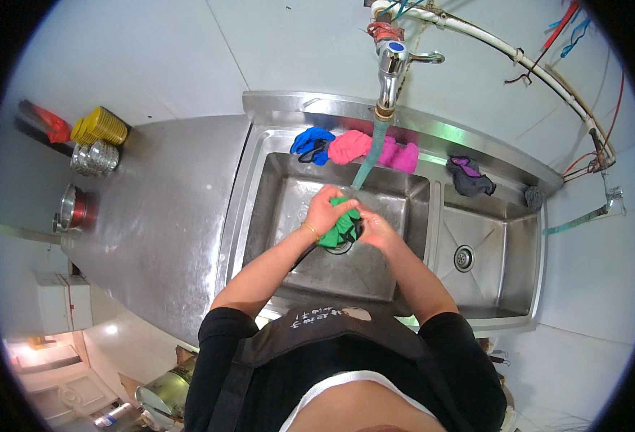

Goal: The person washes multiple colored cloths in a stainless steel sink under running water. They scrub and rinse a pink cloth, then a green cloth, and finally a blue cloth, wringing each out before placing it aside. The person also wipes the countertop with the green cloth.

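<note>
Both hands are over the larger left basin of a stainless steel double sink (312, 281), below a tap (392, 75) fitted with a green hose (370, 156). My left hand (325, 209) grips a bunched green cloth (339, 229) with black edging from its left and upper side. My right hand (376, 228) holds the same cloth by its right edge, fingers near the hose's end. On the ledge behind the basin lie a blue cloth (313, 141), a coral-pink cloth (349, 147) and a magenta cloth (404, 156), all crumpled.
A grey and purple cloth (470, 175) and a scouring pad (534, 198) rest behind the smaller right basin (474, 237). On the steel counter (161, 216) at left stand stacked yellow cups (104, 125), glassware (95, 157) and metal bowls (72, 208).
</note>
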A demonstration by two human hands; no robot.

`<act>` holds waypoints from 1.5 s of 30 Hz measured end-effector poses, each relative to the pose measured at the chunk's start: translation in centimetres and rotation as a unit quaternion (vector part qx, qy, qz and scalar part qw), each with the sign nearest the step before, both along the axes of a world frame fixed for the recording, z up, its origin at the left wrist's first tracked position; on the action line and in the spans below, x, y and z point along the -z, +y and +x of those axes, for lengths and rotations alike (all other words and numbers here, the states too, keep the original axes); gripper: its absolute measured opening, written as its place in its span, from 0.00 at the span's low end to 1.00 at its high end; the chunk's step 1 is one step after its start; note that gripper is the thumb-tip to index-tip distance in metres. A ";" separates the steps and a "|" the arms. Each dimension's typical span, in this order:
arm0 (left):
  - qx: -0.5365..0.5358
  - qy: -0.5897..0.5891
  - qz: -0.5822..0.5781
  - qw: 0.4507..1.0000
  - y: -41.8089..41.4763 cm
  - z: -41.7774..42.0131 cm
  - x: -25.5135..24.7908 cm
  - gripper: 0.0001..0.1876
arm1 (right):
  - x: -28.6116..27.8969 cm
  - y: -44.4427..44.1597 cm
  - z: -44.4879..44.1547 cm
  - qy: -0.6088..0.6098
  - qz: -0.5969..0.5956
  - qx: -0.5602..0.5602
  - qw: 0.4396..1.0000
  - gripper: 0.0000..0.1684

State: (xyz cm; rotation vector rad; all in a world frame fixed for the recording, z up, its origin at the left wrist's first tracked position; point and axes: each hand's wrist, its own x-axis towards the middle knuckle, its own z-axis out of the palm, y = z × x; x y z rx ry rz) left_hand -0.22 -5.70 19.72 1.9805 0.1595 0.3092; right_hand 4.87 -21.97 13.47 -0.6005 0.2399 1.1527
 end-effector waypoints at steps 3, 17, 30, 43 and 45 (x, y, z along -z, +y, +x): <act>0.021 0.161 -0.320 0.933 0.9 0.3 0.1 0.16 | -5.3 -0.5 0.0 -0.086 0.033 0.036 0.995 0.17; 0.164 0.312 -0.318 0.880 3.8 1.0 2.4 0.20 | -10.3 -1.1 3.8 -0.220 -0.031 0.092 0.971 0.15; 0.112 0.120 -0.141 0.976 5.0 1.4 0.6 0.06 | -11.3 -1.9 5.3 -0.260 -0.235 0.110 0.930 0.26; 0.176 0.175 -0.598 0.763 0.2 2.2 -2.8 0.18 | -13.8 -0.2 3.3 -0.389 -0.081 -0.023 0.917 0.15; 0.226 0.195 -0.537 0.789 0.9 2.3 -1.2 0.19 | -12.9 0.8 3.9 -0.583 -0.222 -0.009 0.781 0.13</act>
